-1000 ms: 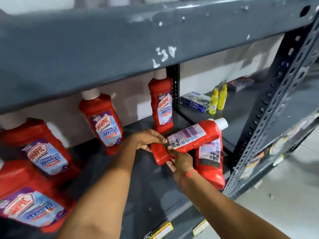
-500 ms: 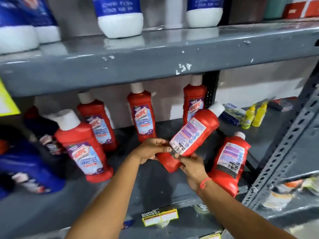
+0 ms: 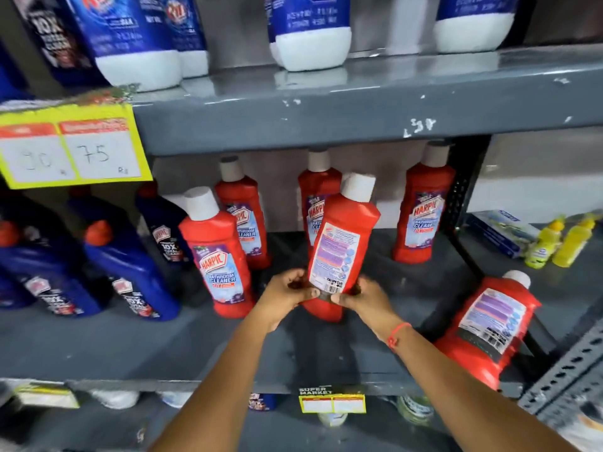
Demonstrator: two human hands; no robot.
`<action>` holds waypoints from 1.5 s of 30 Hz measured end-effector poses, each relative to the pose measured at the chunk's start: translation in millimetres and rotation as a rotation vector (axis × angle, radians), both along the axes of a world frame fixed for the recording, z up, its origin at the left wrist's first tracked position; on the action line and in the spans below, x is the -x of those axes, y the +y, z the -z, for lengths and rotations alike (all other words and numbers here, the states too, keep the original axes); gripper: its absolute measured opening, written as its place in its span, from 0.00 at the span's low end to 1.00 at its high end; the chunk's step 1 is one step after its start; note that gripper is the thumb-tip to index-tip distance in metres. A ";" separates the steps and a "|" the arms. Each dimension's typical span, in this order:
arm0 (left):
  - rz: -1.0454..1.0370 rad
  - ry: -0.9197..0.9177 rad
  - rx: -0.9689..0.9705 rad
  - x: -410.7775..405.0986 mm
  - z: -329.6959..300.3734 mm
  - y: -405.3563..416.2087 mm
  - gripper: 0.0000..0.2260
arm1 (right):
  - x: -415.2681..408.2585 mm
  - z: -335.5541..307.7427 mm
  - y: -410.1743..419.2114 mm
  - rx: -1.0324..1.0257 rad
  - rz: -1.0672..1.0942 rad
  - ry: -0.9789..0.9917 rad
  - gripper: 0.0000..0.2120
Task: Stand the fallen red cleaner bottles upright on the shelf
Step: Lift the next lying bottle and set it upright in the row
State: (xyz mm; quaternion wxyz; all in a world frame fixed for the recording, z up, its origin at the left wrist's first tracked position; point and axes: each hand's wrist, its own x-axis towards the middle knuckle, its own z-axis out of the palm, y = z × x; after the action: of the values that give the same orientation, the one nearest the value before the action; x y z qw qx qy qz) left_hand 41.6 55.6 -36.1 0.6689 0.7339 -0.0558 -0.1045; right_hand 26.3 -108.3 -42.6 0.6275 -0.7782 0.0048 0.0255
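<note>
Your left hand (image 3: 287, 293) and right hand (image 3: 365, 298) grasp the red bottle (image 3: 342, 243) near its base; white cap up, back label facing you, nearly upright.

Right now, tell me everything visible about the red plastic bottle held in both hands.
The red plastic cleaner bottle with a white cap is nearly upright, tilted slightly right, back label and barcode facing the camera. The left hand and right hand grip its lower part; its base is at the grey metal shelf.
</note>
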 end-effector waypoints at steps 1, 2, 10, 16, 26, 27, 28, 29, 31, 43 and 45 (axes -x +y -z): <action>-0.002 -0.019 -0.016 -1.3 2.2 -0.5 0.11 | -2.3 1.0 -1.1 0.035 -0.011 -0.004 0.20; -0.005 -0.035 -0.026 -3.1 4.9 -1.3 0.11 | -4.4 1.3 -3.0 0.074 -0.023 -0.010 0.20; -0.041 -0.112 -0.072 -10.5 20.0 -3.4 0.13 | -17.8 -8.0 -15.2 0.234 -0.181 -0.009 0.23; -0.046 -0.138 -0.126 -10.9 14.5 -3.0 0.13 | -22.3 -4.7 -17.0 0.186 -0.213 0.022 0.23; 0.028 0.027 -0.148 -9.7 3.2 11.3 0.09 | -3.5 11.9 9.8 0.129 0.297 -0.030 0.08; 0.025 0.039 -0.144 -9.6 2.3 13.5 0.09 | -3.8 11.2 12.0 0.131 0.315 -0.024 0.05; 0.015 0.049 -0.140 -9.3 1.9 14.8 0.09 | -4.3 10.3 14.6 0.134 0.319 -0.019 0.07; 0.005 0.054 -0.139 -8.8 2.1 15.4 0.09 | -4.4 9.4 18.0 0.136 0.295 -0.009 0.11; -0.018 0.046 -0.148 -8.5 4.8 15.3 0.09 | -2.5 8.5 27.5 0.134 0.185 0.015 0.21; -0.004 -0.022 -0.230 -22.9 2.4 9.6 0.10 | -15.5 3.6 30.2 0.158 0.070 0.092 0.30; 0.049 -0.001 -0.272 -25.6 1.7 8.6 0.18 | -19.8 5.1 23.9 0.164 0.044 0.068 0.31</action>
State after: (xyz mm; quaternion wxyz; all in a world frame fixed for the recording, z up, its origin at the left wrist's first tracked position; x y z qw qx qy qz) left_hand 67.2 64.3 -37.8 0.5603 0.8163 -0.0593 -0.1273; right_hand 46.1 -84.5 -47.7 0.5616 -0.8253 0.0452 0.0377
